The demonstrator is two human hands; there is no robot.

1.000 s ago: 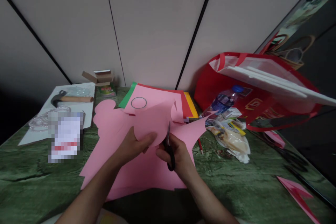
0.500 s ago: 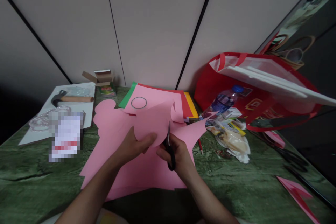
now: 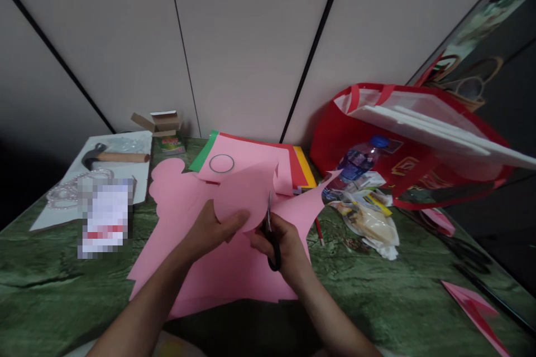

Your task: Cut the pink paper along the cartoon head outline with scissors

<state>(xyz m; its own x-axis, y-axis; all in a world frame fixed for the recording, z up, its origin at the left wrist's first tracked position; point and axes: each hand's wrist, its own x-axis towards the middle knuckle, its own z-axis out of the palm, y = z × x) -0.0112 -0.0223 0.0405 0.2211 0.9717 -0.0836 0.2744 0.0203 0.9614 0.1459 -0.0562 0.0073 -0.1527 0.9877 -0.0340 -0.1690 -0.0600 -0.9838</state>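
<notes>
My left hand (image 3: 221, 227) is closed on a piece of pink paper (image 3: 243, 192) with a rounded edge, its thumb lying on top. In my right hand (image 3: 287, 242) is a pair of scissors (image 3: 273, 242) with black handles. The blades point away from me and meet the paper's right edge; how far apart they are is hard to make out. A strip of the paper stretches off to the right of the blades. Larger pink sheets (image 3: 176, 245) with curved cut edges lie beneath both hands. Behind them rests a stack of coloured sheets, with a dark ring (image 3: 221, 163) on the top pink one.
A hammer (image 3: 121, 157) lies on a white board (image 3: 140, 189) at left, near an opened small box (image 3: 170, 142). To the right are a water bottle (image 3: 355, 162), plastic packets (image 3: 368, 220), a red bag (image 3: 330, 128) and pink scraps (image 3: 475, 309). A pencil (image 3: 319, 231) pokes out beside the sheets.
The right end of the pink paper strip has shifted slightly left and up. Both hands stay nearly in place, and the scissors remain at the paper's edge.
</notes>
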